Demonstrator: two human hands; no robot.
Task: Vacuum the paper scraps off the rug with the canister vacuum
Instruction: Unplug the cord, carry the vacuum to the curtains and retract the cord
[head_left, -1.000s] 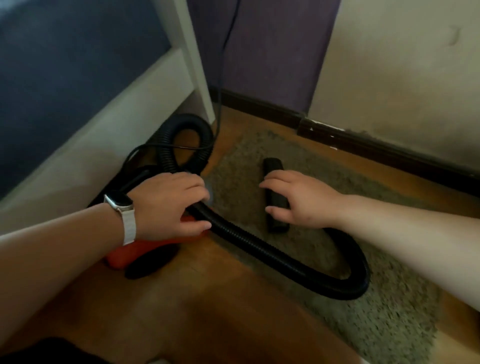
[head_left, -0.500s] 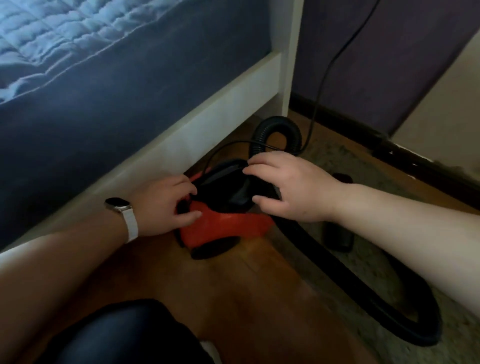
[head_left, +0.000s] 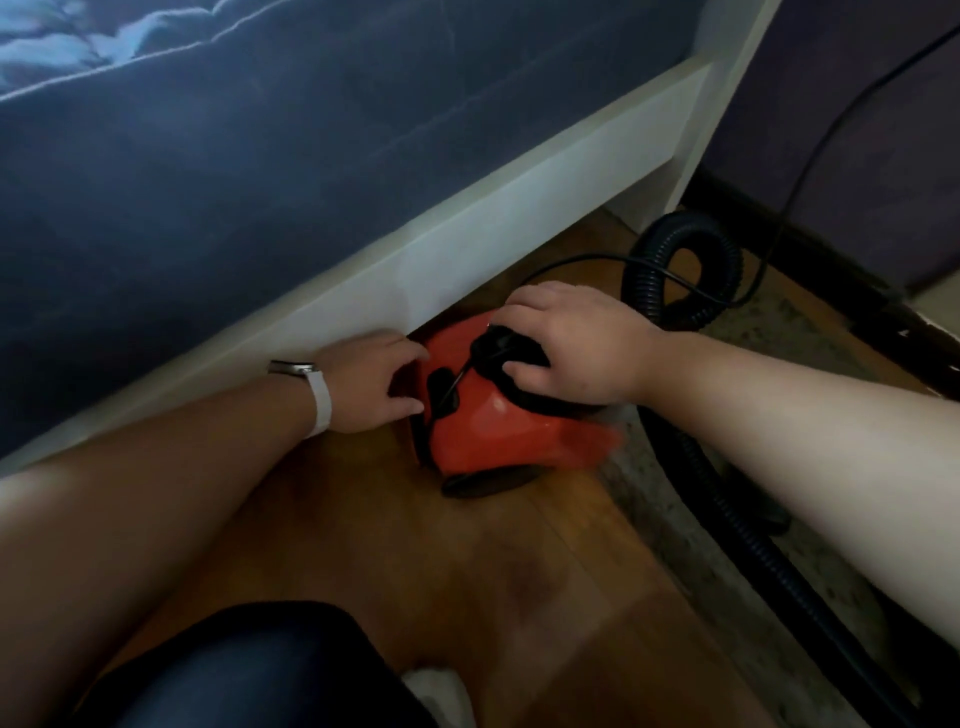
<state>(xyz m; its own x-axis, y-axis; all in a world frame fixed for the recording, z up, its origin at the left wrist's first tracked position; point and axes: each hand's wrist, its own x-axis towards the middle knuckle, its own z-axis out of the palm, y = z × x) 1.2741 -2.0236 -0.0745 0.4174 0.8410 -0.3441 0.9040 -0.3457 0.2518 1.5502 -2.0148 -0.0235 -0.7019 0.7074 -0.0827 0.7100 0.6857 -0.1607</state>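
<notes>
vacuum: red plastic canister vacuum sits on the brown wooden floor, tucked right against the white bed rail, front end just at the edge of the shaggy grey-beige rug
right hand: right hand is on top of the vacuum, fingers and thumb wrapped around its black carry handle
left hand: left hand, white watch band on the wrist, is at the vacuum's back end, fingers pretty much straight and touching it, not really gripping anything
hose: black ribbed hose loops behind the right hand, then runs across the rug under that forearm
cord: thin black power cord trails along the wall side
</notes>
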